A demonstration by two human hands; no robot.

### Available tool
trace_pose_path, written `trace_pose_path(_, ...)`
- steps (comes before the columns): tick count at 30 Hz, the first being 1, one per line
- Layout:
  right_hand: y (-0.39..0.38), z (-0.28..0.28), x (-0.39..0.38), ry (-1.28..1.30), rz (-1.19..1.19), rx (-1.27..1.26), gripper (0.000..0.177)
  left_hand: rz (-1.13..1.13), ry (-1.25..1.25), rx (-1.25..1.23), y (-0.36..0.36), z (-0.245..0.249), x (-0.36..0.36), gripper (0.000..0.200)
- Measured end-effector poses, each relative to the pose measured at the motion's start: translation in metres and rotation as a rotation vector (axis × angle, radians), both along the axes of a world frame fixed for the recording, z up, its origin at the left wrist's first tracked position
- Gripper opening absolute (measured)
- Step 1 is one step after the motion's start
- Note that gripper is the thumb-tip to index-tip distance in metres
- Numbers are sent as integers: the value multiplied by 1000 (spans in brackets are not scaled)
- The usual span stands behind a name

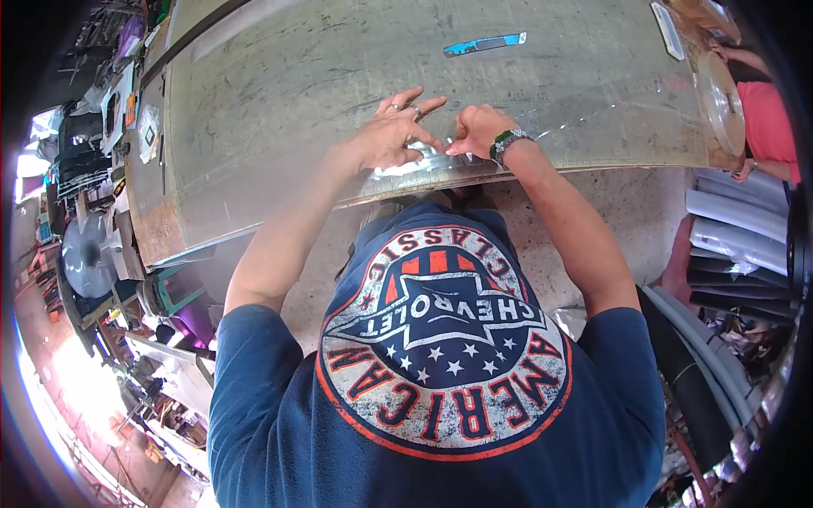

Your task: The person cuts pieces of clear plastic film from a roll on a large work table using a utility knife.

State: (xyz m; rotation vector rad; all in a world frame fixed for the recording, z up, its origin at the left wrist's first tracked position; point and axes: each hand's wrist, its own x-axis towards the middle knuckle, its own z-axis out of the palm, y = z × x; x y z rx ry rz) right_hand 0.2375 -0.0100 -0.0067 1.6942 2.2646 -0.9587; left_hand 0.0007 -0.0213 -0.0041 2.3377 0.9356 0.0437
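My right grip (483,129) curled at clear film (405,169), cannot tell if clamped; left grip (391,140) apart, fingers spread, just beside right. Blue tool (484,45) lies on bench (296,76).

Glare on the clear film (406,168) hides its outline and any grip by left hand (391,137), right hand (481,129) hides its own curled fingertips, table (296,76) runs off the top, co-worker (766,123) cropped at right, left-side clutter (93,356) partly blown out.
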Motion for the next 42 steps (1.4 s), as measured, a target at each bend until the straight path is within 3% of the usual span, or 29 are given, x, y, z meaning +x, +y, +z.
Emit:
trace_pose_path(8,34,8,26,46,68,160,42,-5,23,-6,1,3,-1,48)
trace_pose_path(10,64,6,33,185,-41,447,29,8,13,-9,1,3,-1,48)
trace_pose_path(13,104,-24,44,231,76,876,18,12,25,-23,-1,2,2,48)
trace_pose_path(17,118,-33,55,207,96,586,13,29,35,-23,0,7,4,49)
trace_pose_path(22,127,3,61,99,157,280,13,53,15,-34,-3,-2,4,50)
trace_pose_path(26,91,36,69,510,-72,518,37,40,24,-25,1,-3,2,48)
trace_pose_path(27,86,45,74,429,-159,353,47,34,30,-29,1,-3,1,48)
trace_pose_path(30,53,23,88,697,-449,177,49,17,31,-12,3,-7,0,47)
trace_pose_path(32,35,-13,92,711,-489,400,53,6,23,-1,1,-6,0,46)
trace_pose_path(34,28,-2,87,617,-558,378,56,13,23,7,2,-6,-2,47)
trace_pose_path(36,10,22,90,405,-676,103,58,20,32,-4,2,-8,-1,48)
trace_pose_path(42,-98,79,67,727,-733,182,53,-21,21,18,4,-8,-4,50)
